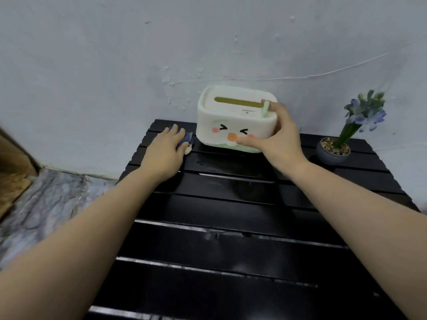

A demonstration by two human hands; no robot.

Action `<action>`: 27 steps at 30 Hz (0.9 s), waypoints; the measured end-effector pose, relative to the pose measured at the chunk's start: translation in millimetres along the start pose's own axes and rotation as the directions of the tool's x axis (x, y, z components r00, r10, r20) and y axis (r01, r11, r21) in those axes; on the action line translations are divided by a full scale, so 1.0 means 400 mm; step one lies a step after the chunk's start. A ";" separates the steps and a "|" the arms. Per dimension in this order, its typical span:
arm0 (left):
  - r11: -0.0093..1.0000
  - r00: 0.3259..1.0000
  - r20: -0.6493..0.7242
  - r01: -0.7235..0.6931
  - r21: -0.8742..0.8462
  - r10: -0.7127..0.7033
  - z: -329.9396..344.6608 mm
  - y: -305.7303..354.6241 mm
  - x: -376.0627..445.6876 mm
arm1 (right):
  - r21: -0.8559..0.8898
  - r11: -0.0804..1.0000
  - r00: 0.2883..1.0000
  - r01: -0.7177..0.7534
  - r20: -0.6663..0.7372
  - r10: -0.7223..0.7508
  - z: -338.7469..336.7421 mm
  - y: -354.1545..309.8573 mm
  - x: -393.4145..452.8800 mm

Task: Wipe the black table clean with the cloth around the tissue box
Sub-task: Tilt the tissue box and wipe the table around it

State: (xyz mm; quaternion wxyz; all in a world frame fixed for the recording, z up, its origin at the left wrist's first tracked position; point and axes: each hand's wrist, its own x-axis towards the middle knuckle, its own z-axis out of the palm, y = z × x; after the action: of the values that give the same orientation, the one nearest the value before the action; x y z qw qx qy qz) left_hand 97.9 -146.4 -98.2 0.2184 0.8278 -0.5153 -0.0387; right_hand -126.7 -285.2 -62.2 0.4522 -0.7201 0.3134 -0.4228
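Wall [115, 54] behind is pale blue-grey plaster, chipped and flaking mid-height, with a thin white wire [323, 73] strung across the right half. Floor [41, 204] at left has a marbled grey-blue covering. Brown wooden piece [13, 162] at the far left edge, blurred. Small dark pot [328, 155] with a purple-flowered plant [365, 112] far right. Light is dim and flat.
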 end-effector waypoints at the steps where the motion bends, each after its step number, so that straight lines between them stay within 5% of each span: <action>1: 0.999 0.999 -0.008 -0.032 -0.023 0.032 0.003 0.019 -0.009 | 0.021 1.000 1.000 0.008 -0.024 -0.008 -0.007 -0.013 0.000; 5: 0.973 0.984 -0.038 -0.179 -0.144 0.175 0.015 0.121 -0.068 | 0.055 0.996 0.992 0.075 -0.103 -0.069 -0.040 -0.097 0.010; 10: 0.852 0.915 0.123 -0.301 -0.428 0.385 0.043 0.290 -0.192 | 0.038 0.991 0.987 0.131 -0.097 -0.127 -0.062 -0.190 0.007; 13: 0.712 0.943 0.188 -0.069 -0.699 0.276 0.024 0.321 -0.208 | 0.046 0.985 0.982 0.167 -0.094 -0.162 -0.072 -0.227 0.004; 16: 0.635 0.997 0.074 0.041 -0.771 0.026 -0.021 0.259 -0.121 | 0.060 0.981 0.976 0.186 -0.124 -0.178 -0.099 -0.241 0.015; 21: 0.815 0.957 -0.104 0.171 -0.553 -0.271 -0.064 0.054 0.050 | 0.044 0.986 0.982 0.160 -0.112 -0.154 -0.123 -0.219 0.031; 24: 0.957 0.947 -0.171 0.245 -0.158 -0.271 -0.024 -0.020 0.078 | 0.042 0.988 0.985 0.150 -0.090 -0.146 -0.118 -0.213 0.019; 27: 0.954 0.952 -0.217 0.254 0.160 -0.217 0.027 0.028 0.099 | 0.066 0.984 0.983 0.168 -0.088 -0.162 -0.114 -0.213 0.014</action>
State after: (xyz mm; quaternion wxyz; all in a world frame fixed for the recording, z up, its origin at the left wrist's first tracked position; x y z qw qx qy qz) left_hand 104.1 -188.6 -97.0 0.1839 0.9000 -0.3897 0.0658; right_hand -158.9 -273.6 28.3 0.4284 -0.7083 0.2555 -0.4994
